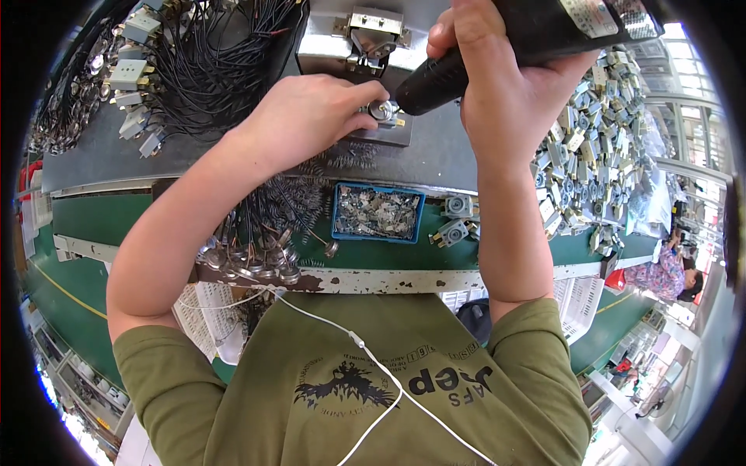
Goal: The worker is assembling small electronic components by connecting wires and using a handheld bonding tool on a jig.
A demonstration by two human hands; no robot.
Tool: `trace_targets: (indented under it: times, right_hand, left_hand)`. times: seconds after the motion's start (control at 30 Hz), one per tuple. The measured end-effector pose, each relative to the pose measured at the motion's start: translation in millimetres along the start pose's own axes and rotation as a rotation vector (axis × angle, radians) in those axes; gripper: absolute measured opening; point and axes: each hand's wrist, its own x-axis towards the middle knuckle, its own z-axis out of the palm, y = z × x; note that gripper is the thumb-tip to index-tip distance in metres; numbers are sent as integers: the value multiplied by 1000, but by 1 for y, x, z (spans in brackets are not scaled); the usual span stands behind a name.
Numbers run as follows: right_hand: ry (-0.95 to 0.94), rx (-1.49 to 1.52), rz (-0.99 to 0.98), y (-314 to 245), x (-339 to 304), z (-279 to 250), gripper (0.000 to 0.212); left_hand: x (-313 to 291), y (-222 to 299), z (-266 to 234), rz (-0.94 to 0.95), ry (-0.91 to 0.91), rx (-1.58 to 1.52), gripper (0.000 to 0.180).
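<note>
My left hand [307, 116] reaches in from the left, with thumb and forefinger closed around a small round metal part [381, 110]. That part rests over a dark metal block [388, 133] on the bench. Higher up at the right, my right hand [513, 93] is wrapped round a black electric screwdriver [435, 82], which is tilted. Its tapered nose points down and left, close beside the round part. Whether the tip touches the part cannot be made out. Behind both hands stands a shiny metal fixture [374, 39].
Black wires [225, 58] with pale square switch-like bodies [132, 74] lie at the far left. A blue tray [378, 212] of small metal pieces sits nearer me, beside loose springs [291, 202]. Many similar bodies [583, 155] are heaped at the right. A person [660, 272] is in the right background.
</note>
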Motion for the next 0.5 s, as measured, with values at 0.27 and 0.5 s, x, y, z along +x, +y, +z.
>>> trace_targets:
  times: [0.27,0.5]
  right_hand:
    - [30,128,-42,20,3,8,32]
    - [-75,108,-9,1,-4,7,39]
  left_hand:
    - [1,-2,1,55,32,-3,30]
    - [0,-1,0,47,33,3,30]
